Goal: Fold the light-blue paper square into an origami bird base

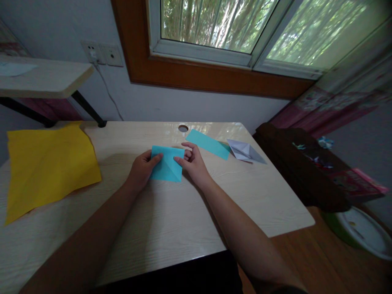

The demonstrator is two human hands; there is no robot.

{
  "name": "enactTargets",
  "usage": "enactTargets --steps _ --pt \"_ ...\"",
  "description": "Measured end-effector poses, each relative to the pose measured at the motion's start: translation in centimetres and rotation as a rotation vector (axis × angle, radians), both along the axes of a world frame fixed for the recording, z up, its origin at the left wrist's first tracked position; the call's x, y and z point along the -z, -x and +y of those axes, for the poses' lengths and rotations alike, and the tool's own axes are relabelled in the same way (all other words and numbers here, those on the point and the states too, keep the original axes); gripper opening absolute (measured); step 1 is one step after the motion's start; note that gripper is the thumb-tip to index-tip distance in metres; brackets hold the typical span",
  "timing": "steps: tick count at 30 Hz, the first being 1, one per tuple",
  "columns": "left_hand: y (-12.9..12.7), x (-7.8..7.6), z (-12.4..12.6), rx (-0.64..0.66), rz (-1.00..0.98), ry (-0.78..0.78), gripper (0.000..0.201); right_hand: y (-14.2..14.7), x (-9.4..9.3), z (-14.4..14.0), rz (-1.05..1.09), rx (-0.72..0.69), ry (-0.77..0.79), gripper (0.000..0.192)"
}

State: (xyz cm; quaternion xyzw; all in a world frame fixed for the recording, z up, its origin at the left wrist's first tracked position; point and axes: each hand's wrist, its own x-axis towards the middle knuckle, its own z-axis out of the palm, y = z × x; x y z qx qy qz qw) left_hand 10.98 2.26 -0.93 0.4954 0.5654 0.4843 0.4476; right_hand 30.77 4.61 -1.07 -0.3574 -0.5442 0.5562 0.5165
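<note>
A folded light-blue square of paper (167, 165) lies flat on the pale wooden desk (153, 220), a diagonal crease across it. My left hand (141, 169) rests on its left edge with the fingers pressing the paper down. On the right edge, my right hand (193, 162) pinches the paper between thumb and forefinger. Both hands touch the same sheet.
A blue paper strip (208, 143) and a folded white paper boat (245, 152) lie behind my right hand. A large yellow sheet (45, 163) covers the desk's left side. A cable hole (183, 128) sits at the back edge. Dark furniture (306, 171) stands to the right.
</note>
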Motion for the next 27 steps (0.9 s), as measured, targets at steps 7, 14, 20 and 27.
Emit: enactTargets --steps 7,14,20,27 --pt "0.1 0.2 0.1 -0.03 -0.023 -0.001 0.042 0.1 -0.1 -0.2 -0.002 -0.134 0.088 0.061" --pt "0.2 0.9 0.4 -0.076 -0.154 -0.008 0.04 0.1 0.1 0.0 0.005 -0.102 0.048 0.057" --pt "0.2 0.1 0.3 -0.004 -0.156 -0.009 0.038 0.1 0.1 0.0 0.043 -0.095 0.046 0.055" --pt "-0.2 0.4 0.2 0.247 -0.215 0.097 0.054 -0.2 0.6 0.8 0.136 0.046 0.037 0.054"
